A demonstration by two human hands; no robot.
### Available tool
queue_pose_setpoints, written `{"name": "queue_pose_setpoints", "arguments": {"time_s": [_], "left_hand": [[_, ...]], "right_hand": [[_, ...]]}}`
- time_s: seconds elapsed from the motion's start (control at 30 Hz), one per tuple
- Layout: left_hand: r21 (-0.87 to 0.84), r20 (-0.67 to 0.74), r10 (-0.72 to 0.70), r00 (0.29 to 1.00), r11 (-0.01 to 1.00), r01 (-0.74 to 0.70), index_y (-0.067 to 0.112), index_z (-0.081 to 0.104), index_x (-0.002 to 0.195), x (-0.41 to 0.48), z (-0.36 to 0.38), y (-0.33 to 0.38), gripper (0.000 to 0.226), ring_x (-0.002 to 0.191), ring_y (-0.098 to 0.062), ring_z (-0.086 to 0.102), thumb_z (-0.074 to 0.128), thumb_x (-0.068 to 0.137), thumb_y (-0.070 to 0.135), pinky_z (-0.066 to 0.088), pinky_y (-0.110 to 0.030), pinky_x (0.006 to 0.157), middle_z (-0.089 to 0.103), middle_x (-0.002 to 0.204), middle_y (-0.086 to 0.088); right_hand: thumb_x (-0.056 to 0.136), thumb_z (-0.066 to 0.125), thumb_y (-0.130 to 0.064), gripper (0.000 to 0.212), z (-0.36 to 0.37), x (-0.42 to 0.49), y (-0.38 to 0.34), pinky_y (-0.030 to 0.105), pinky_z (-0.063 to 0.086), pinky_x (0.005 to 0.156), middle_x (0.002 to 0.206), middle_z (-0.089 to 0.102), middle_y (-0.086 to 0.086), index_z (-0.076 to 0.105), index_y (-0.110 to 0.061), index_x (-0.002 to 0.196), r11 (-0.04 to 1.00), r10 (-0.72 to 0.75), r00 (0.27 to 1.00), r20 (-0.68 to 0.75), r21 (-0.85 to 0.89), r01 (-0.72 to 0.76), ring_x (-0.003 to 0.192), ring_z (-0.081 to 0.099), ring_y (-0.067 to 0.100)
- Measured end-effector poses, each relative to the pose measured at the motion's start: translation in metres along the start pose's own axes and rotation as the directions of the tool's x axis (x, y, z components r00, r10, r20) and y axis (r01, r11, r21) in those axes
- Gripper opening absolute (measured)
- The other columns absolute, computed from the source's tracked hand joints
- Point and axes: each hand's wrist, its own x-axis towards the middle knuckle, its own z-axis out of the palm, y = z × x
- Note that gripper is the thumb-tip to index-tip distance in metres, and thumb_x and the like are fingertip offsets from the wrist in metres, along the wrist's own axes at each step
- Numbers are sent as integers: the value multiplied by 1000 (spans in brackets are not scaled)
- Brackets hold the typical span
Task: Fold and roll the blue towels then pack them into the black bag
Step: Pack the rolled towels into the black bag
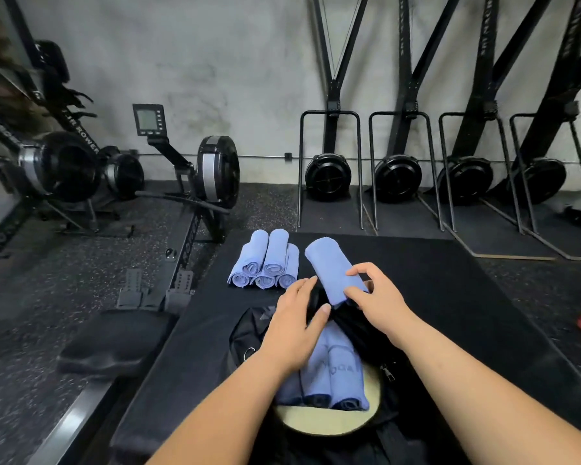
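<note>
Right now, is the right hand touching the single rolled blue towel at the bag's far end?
Touching. The head view shows the right hand with thumb and fingers curled round the near end of the rolled blue towel, with no gap between them.
</note>
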Motion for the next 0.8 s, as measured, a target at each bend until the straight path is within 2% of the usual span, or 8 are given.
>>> {"name": "queue_pose_setpoints", "arguments": {"time_s": [0.13, 0.23, 0.3, 0.4, 0.5, 0.57, 0.7, 0.8], "left_hand": [[-147, 9, -97, 995, 984, 97, 32, 33, 162, 8, -13, 27, 60, 140, -11, 44, 45, 107, 52, 34, -41, 122, 45, 156, 7], [-230, 2, -181, 984, 957, 176, 26, 32, 164, 8, -19, 44, 61, 148, -12, 41, 50, 108, 42, 31, -40, 125, 41, 163, 6], [-256, -22, -214, 977, 946, 201, 27, 36, 162, 6, -19, 50, 60, 146, -13, 44, 56, 106, 36, 34, -35, 122, 44, 161, 5], [-344, -26, -250, 968, 911, 226, 29, 45, 156, -4, -15, 56, 59, 141, -11, 48, 66, 101, 24, 37, -34, 120, 52, 153, 5], [-413, 45, -246, 968, 878, 242, 29, 50, 152, -13, -10, 54, 58, 129, -10, 56, 71, 99, 22, 44, -38, 116, 61, 138, 4], [-422, 101, -220, 970, 874, 242, 31, 53, 150, -20, -7, 53, 59, 122, -11, 62, 74, 96, 20, 51, -38, 110, 65, 131, 3], [-475, 196, -205, 959, 835, 276, 26, 59, 145, -28, -3, 62, 57, 95, -15, 68, 74, 94, 5, 61, -38, 92, 63, 134, 2], [-393, 206, -215, 955, 875, 282, 25, 63, 140, -26, -2, 56, 52, 113, -16, 69, 69, 94, 1, 59, -45, 99, 69, 129, 2]], "right_hand": [[89, 65, -20, 31, -3, -28, -10, 33, 51, 73, 86, 69, 2, 61, -47, 105, 998, -24, 999, 33, 55, 22, 73, 61, 16], [88, 65, -15, 31, -2, -46, -12, 39, 52, 75, 76, 65, -2, 61, -42, 103, 995, -43, 995, 90, 91, 35, 69, 60, 16], [88, 66, -14, 29, -1, -53, -11, 43, 51, 76, 73, 63, -4, 58, -38, 102, 996, -39, 990, 136, 90, 27, 69, 59, 18], [88, 68, -25, 21, -3, -62, -10, 39, 47, 74, 67, 57, -9, 53, -36, 99, 997, -16, 982, 190, 77, 2, 67, 52, 15], [92, 67, -46, 23, -3, -64, -10, 35, 44, 76, 80, 58, -6, 54, -29, 96, 999, 16, 990, 137, 42, -22, 75, 52, 14], [93, 70, -48, 30, -4, -63, -10, 33, 43, 73, 88, 61, -4, 55, -23, 97, 999, 48, 997, 62, -11, -47, 81, 55, 15], [86, 80, -44, 41, -10, -62, -6, 33, 42, 69, 99, 59, 0, 51, -19, 101, 988, 127, 991, -37, -84, -129, 86, 55, 17], [84, 80, -39, 44, -22, -65, 4, 35, 49, 74, 109, 60, 0, 49, -22, 110, 980, 180, 980, -81, -70, -186, 94, 60, 17]]}}
